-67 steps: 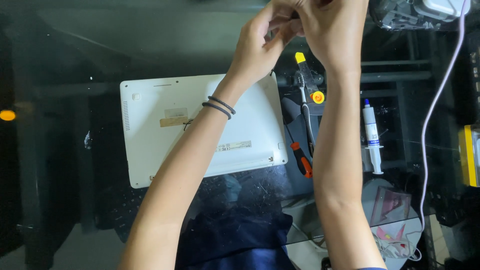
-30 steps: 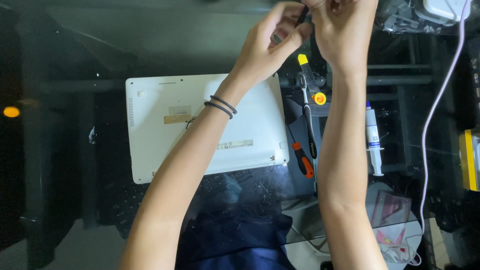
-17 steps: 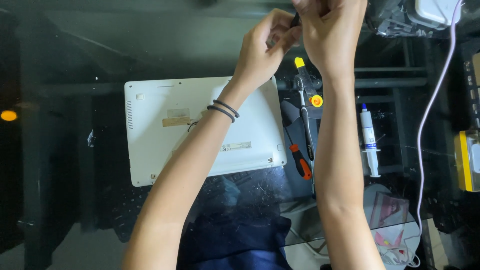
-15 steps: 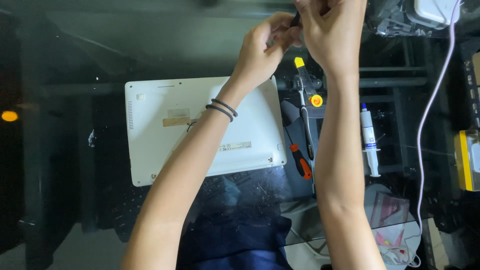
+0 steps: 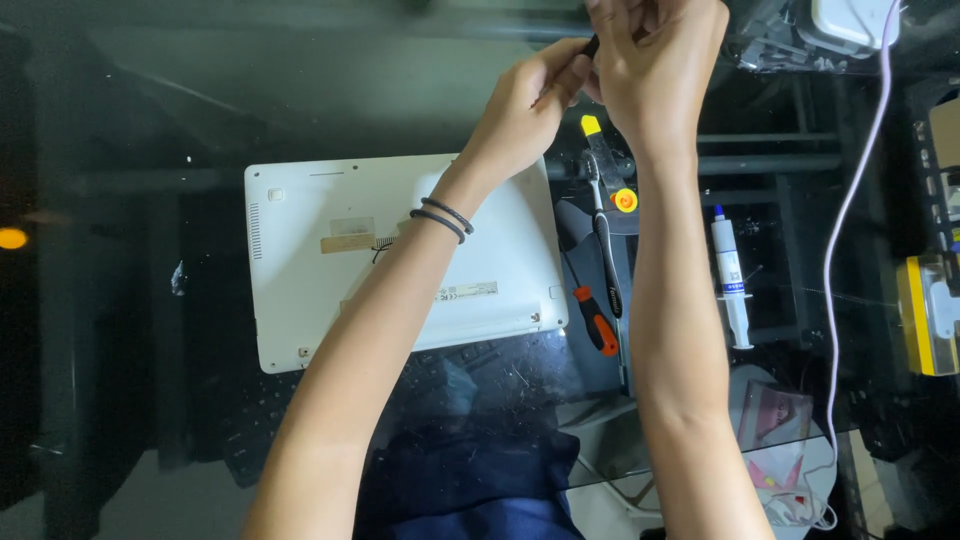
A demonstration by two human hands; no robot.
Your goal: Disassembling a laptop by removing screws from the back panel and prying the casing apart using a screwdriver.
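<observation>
Left hand point(image 5: 525, 105) and right hand point(image 5: 655, 60) meet near the far edge of the glass desk point(image 5: 300, 100), fingers pinched together on a small dark tool point(image 5: 592, 45). Below lies an upturned white laptop point(image 5: 400, 255) bearing a tan rectangular label. Right of it: orange-handled screwdriver point(image 5: 595, 320), white syringe point(image 5: 730, 285).

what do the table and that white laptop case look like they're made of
Table: looks like dark glass, glossy; it shows reflections, and shapes beneath show through. Laptop: probably matte white plastic, with moulded vent slits, corner screws and stickers; painted metal cannot be ruled out.
</observation>
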